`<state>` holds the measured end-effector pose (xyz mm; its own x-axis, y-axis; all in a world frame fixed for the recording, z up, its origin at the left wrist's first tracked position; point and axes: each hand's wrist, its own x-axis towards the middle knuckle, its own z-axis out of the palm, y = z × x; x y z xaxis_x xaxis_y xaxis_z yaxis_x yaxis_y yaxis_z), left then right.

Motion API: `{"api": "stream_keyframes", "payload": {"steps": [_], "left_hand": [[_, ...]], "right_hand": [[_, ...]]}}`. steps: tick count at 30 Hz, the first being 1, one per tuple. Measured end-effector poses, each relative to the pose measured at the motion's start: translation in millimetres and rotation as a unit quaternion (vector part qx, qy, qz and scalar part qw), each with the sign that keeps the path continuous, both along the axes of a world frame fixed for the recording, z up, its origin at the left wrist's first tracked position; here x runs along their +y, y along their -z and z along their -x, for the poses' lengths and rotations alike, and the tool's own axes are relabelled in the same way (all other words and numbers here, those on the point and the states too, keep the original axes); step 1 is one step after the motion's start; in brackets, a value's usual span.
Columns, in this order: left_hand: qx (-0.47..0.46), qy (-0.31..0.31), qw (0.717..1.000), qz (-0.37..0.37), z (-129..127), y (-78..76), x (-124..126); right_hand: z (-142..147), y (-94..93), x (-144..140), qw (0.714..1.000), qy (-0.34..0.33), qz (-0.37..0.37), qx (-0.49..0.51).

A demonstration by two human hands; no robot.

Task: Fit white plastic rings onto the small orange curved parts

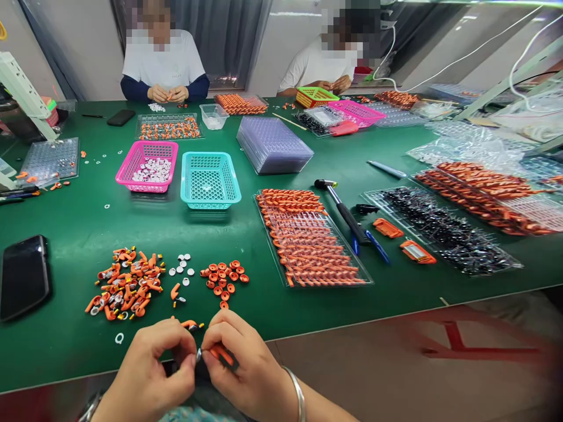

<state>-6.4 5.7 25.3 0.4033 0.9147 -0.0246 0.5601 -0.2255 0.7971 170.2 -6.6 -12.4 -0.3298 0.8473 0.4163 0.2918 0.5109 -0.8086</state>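
At the table's front edge, both my hands come together with pinched fingers. My right hand (253, 366) grips an orange earbud shell (223, 354), its stem showing between the fingers. Between the fingertips is a small silvery piece (199, 355), which my left hand (153, 369) pinches from the other side. Just beyond them lies another orange earbud part (190, 324) with a yellow tip. Ahead to the left spreads a pile of orange earbud shells (132, 281). Several white discs (179, 269) and a group of orange round caps (222, 275) lie to its right.
A pink basket (124, 176) holds white pieces; a turquoise basket (211, 202) stands beside it. Trays of orange parts (308, 246), a hammer (347, 220) and black parts (448, 228) lie right. A phone (25, 278) lies left. Two people (165, 64) work across the table.
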Motion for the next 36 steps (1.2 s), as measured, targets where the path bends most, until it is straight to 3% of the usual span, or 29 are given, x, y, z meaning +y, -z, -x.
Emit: {"api": "stream_keyframes", "payload": {"steps": [6,12,18,21,24,30,36], "left_hand": [[-0.068,-0.041,0.993,0.091,2,7.4,-1],[-0.064,-0.039,0.991,0.11,1,4.1,0],[0.083,-0.012,0.996,-0.004,14,10.5,15],[0.203,0.001,0.974,-0.1,23,17.9,34],[0.221,0.011,0.962,-0.159,24,21.3,55],[0.231,0.048,0.957,-0.172,4,24.6,87],[0.239,0.046,0.955,-0.17,-4,24.3,90]], "right_hand": [[4,4.1,-1,0.995,-0.009,0.067,0.076],[5,4.3,-3,0.988,-0.016,0.093,0.122],[2,7.2,-3,0.962,-0.014,0.146,0.229],[-2,9.0,0,0.936,-0.015,0.206,0.286],[-5,9.7,4,0.925,0.002,0.271,0.268],[-8,10.5,6,0.948,0.05,0.254,0.185],[-11,13.9,5,0.961,0.055,0.231,0.14]]}}
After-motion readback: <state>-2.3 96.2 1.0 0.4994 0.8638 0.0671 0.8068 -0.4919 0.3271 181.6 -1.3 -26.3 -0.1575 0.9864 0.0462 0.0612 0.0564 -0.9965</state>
